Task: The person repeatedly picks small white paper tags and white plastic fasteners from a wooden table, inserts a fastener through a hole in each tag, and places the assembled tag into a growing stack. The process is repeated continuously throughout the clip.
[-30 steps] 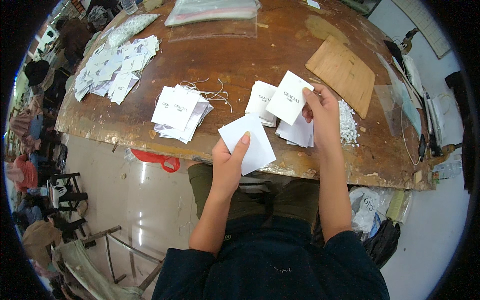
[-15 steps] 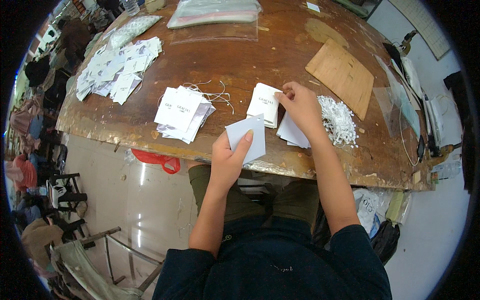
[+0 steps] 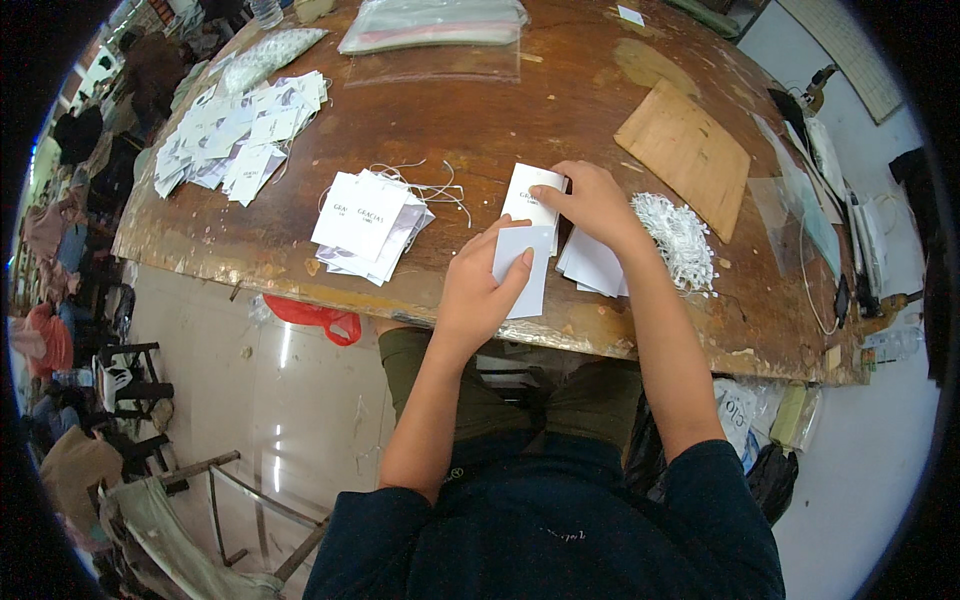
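My left hand (image 3: 475,292) is closed on a blank white hang tag (image 3: 520,280), with the thumb across its face. The tag is in front of a printed stack of white hang tags (image 3: 522,185) and hides the stack's lower part. My right hand (image 3: 595,205) pinches at the stack's right edge, thumb on the printed face. How many tags it grips cannot be made out. Under the right wrist lie blank white tags (image 3: 590,265). Beside the right forearm is a heap of white hang-tag strings (image 3: 675,245). To the left rests a small pile of strung tags (image 3: 362,222).
A larger pile of tags (image 3: 235,135) covers the far left of the wooden table (image 3: 430,120), near a bag of white bits (image 3: 270,62). Clear plastic bags (image 3: 435,28) lie at the back. A thin wooden board (image 3: 685,150) sits right of the strings.
My left hand has moved up and right with its tag, close against the printed stack. My right hand has shifted slightly left, its thumb now further over the top tag.
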`<state>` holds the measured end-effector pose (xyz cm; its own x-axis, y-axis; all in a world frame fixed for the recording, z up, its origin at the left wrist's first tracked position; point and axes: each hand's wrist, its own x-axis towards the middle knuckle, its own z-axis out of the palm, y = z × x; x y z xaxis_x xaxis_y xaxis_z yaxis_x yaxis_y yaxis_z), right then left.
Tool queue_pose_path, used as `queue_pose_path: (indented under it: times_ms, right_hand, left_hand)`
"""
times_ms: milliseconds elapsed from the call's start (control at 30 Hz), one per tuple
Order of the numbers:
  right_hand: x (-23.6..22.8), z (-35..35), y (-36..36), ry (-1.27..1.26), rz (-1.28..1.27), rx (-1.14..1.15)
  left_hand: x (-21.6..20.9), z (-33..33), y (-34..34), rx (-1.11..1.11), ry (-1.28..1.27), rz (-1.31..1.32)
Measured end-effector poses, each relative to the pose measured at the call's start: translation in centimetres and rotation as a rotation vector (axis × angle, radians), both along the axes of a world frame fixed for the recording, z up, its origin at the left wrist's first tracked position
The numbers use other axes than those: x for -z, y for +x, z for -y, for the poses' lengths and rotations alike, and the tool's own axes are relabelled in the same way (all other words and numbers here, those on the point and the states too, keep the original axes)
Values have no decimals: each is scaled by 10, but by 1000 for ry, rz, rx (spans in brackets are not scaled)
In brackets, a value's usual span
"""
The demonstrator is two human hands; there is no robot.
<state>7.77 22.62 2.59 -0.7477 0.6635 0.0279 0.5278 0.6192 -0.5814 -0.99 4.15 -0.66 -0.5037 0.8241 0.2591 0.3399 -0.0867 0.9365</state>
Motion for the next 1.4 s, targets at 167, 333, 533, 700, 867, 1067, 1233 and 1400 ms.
queue_pose_path:
  times_ms: [167, 333, 533, 700, 867, 1067, 1233, 1400]
  right_hand:
    - [-5, -10, -2, -203, 67, 20]
    - [-6, -13, -2, -319, 116, -2]
    - [-1, -10, -1, -306, 47, 10]
    - [2, -7, -3, -286, -95, -3]
    - [-4, -3, -2, -379, -118, -9]
    - [-12, 3, -1, -435, -141, -18]
    - [-12, 5, -1, -428, -197, -12]
    - [-13, 5, 0, -421, -195, -39]
  left_hand:
    - [2, 1, 1, -19, 3, -39]
    - [0, 0, 3, -50, 17, -43]
    - [-2, 2, 4, -60, 58, -13]
    - [-2, 3, 4, -75, 90, -13]
    - [-1, 5, 3, -99, 90, 45]
    - [1, 7, 3, -125, 76, 148]
    - [1, 10, 3, -130, 113, 242]
    - [1, 10, 3, -160, 126, 254]
